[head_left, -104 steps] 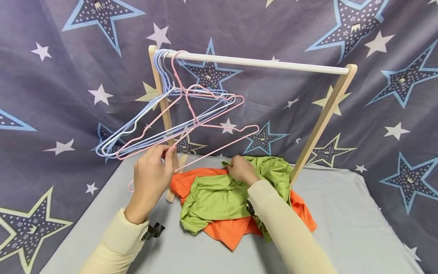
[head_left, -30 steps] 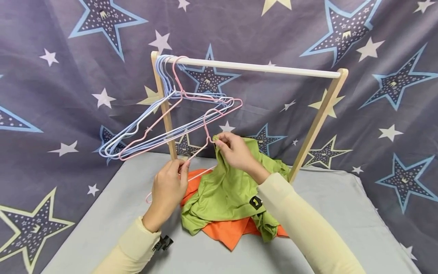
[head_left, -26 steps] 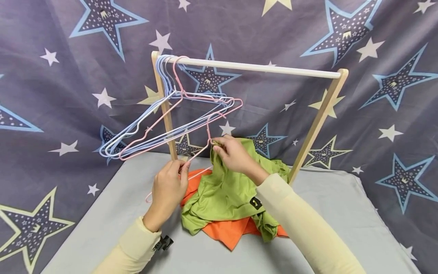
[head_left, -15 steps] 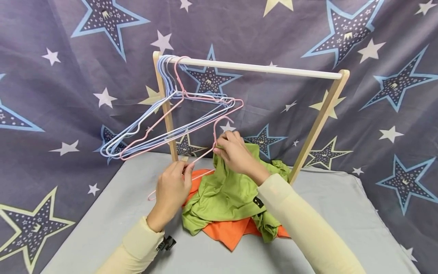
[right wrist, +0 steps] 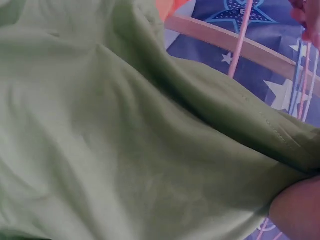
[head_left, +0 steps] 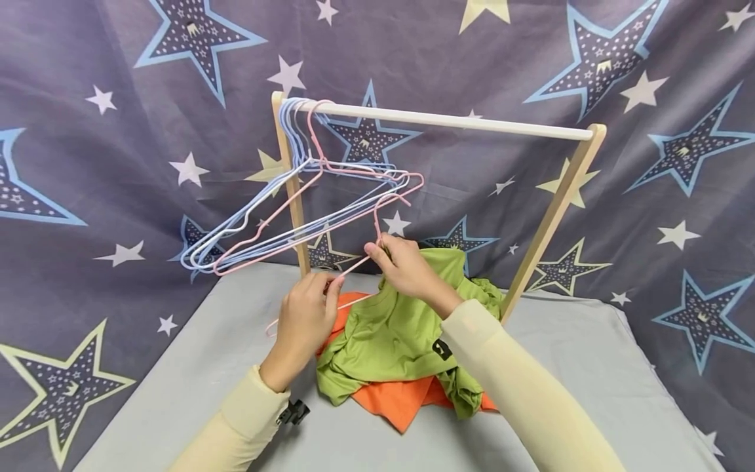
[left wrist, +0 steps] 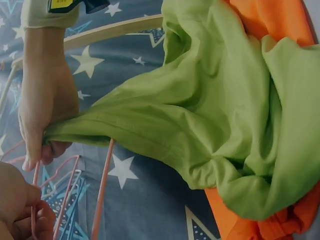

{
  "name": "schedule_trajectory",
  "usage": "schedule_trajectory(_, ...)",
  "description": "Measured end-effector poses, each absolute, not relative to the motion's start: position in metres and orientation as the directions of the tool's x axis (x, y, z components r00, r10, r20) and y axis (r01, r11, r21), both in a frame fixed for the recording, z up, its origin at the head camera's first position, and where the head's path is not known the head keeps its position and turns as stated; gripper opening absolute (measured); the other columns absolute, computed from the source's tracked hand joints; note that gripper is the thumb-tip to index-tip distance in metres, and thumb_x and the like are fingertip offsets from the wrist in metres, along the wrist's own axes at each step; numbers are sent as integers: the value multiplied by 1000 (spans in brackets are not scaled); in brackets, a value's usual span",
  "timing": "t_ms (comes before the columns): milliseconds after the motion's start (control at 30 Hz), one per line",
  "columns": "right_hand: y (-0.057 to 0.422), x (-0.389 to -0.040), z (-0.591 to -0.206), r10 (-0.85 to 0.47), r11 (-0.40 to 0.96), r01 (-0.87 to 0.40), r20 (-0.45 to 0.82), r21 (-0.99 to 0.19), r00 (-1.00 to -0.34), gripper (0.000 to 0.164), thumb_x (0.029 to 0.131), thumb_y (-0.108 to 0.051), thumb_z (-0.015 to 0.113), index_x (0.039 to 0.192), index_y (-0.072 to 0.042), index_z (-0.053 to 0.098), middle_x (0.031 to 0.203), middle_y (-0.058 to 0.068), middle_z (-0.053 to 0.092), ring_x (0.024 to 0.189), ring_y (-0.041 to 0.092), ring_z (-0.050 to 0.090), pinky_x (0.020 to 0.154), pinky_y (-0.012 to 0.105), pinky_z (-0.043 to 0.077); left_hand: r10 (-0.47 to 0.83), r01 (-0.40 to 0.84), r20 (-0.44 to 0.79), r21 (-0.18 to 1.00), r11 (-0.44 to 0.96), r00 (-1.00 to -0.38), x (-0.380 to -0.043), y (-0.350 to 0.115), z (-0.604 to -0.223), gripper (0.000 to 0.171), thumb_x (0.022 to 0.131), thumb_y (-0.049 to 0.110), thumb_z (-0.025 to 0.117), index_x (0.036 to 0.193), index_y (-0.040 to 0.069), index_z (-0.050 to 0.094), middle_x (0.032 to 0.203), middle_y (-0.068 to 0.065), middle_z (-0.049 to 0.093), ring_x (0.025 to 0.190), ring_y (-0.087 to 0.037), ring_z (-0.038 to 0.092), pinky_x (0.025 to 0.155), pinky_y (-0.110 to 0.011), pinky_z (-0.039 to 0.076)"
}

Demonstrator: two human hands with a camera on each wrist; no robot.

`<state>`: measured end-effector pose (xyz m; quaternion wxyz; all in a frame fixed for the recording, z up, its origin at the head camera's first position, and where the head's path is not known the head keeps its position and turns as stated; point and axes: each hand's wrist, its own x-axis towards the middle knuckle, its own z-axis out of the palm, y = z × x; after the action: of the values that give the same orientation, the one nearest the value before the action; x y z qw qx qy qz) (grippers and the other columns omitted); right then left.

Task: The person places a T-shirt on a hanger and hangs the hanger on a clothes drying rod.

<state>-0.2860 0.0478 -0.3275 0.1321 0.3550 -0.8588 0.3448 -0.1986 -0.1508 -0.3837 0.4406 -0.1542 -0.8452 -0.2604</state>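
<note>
near mid-frame, the left hand [head_left: 307, 314] pinches one arm of a pink hanger [head_left: 377, 219], seemingly to steady it; the right hand [head_left: 407, 265], fingers curled, grips the green garment [head_left: 392, 341] by the hanger's neck, its bulk slumping over orange cloth [head_left: 395, 401], lower centre.

Hangers [head_left: 322, 162] far left on the rail [head_left: 448, 119], top garment [head_left: 404, 331] over bottom garment [head_left: 395, 398] on the table [head_left: 590, 393], curtain [head_left: 425, 39] behind.
</note>
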Motion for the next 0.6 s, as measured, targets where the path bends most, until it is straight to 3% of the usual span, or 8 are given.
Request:
schedule_trajectory(133, 53, -290, -319, -504, 527, -694, 478, -490, -720, 33, 110, -32, 49, 82, -14, 52, 68, 0, 46, 64, 17, 47, 64, 33, 42, 17, 485, 845, 290, 825, -534, -197, -157, -382, 16, 98, 18, 71, 100, 2, 69, 89, -12, 66, 79, -34, 57, 70, -46, 47)
schedule_trajectory(233, 59, -295, -313, -461, 537, -670, 488, -512, -741, 33, 110, -31, 48, 83, -12, 53, 68, 1, 44, 65, 19, 47, 64, 35, 42, 34, 519, 914, 198, 832, -404, -194, -159, -383, 17, 96, 15, 68, 100, -2, 70, 94, -18, 66, 83, -39, 53, 75, -50, 42)
schedule_trajectory(300, 64, -299, -310, -431, 539, -650, 487, -535, -759, 33, 110, -31, 48, 84, -11, 54, 68, 1, 43, 65, 20, 45, 64, 35, 40, 116, 587, 948, 85, 805, -297, -192, -155, -385, 15, 93, 11, 66, 96, -3, 70, 93, -18, 67, 82, -39, 55, 75, -49, 44)
schedule_trajectory(333, 66, -300, -309, -419, 541, -641, 486, -545, -767, 33, 110, -31, 48, 85, -11, 55, 69, 1, 43, 65, 20, 45, 63, 35, 40, 180, 614, 943, 31, 789, -278, -190, -152, -386, 13, 93, 11, 64, 93, -2, 70, 90, -16, 67, 80, -36, 56, 74, -48, 45)
schedule_trajectory(400, 69, -303, -306, -402, 547, -628, 484, -553, -777, 33, 110, -31, 47, 87, -10, 57, 68, 2, 44, 65, 21, 45, 63, 35, 39, 322, 661, 890, -33, 750, -322, -189, -146, -392, 12, 94, 10, 63, 93, 1, 70, 88, -11, 68, 80, -31, 60, 73, -45, 50)
schedule_trajectory(533, 74, -306, -301, -379, 564, -619, 494, -547, -782, 34, 110, -32, 47, 86, -10, 57, 68, 2, 45, 65, 21, 45, 63, 35, 38, 466, 656, 649, 69, 752, -602, -202, -136, -412, 11, 97, 11, 66, 104, 3, 71, 99, -7, 69, 92, -27, 67, 83, -42, 55)
schedule_trajectory(600, 76, -306, -299, -373, 571, -617, 498, -542, -783, 35, 110, -32, 47, 84, -11, 55, 68, 2, 44, 64, 21, 45, 62, 35, 37, 447, 616, 573, 134, 776, -688, -216, -137, -419, 16, 97, 8, 67, 111, 1, 70, 106, -10, 70, 98, -30, 68, 88, -45, 55)
